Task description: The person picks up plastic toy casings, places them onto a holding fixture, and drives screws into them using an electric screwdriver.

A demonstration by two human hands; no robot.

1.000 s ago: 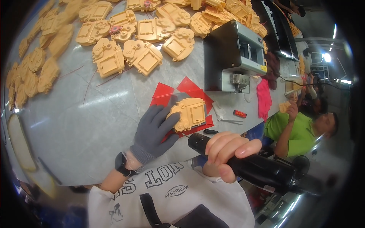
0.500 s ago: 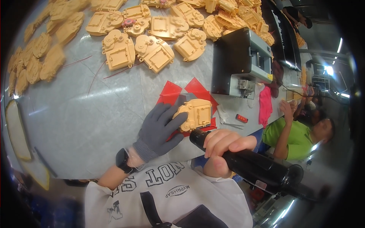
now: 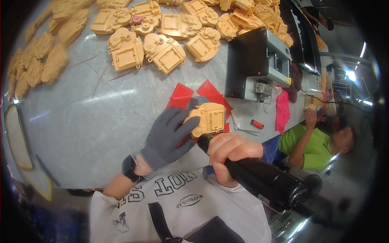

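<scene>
My left hand (image 3: 167, 135), in a grey knitted glove, has its fingers and thumb closed round the left side of a yellow plastic housing (image 3: 213, 116). That housing rests on a dark grey block (image 3: 197, 100) set among red sheet pieces (image 3: 181, 94). In my bare right hand (image 3: 235, 152) is a black electric screwdriver (image 3: 267, 178), its body slanting back to the lower right. The screwdriver's front end is by the near left edge of the housing; whether its bit touches a screw is hidden.
Many yellow housings (image 3: 125, 50) lie across the back and left of the grey table (image 3: 113, 121). A black boxy machine (image 3: 247, 65) stands right of the work. Nearby are tweezers (image 3: 249, 131), a red marked object (image 3: 257, 124) and pink cloth (image 3: 282, 111). A person in green (image 3: 302, 141) sits at right.
My right hand and the screwdriver have shifted left and slightly up, bringing the front end closer under the housing. My left hand keeps its hold. The person at right has lowered a hand.
</scene>
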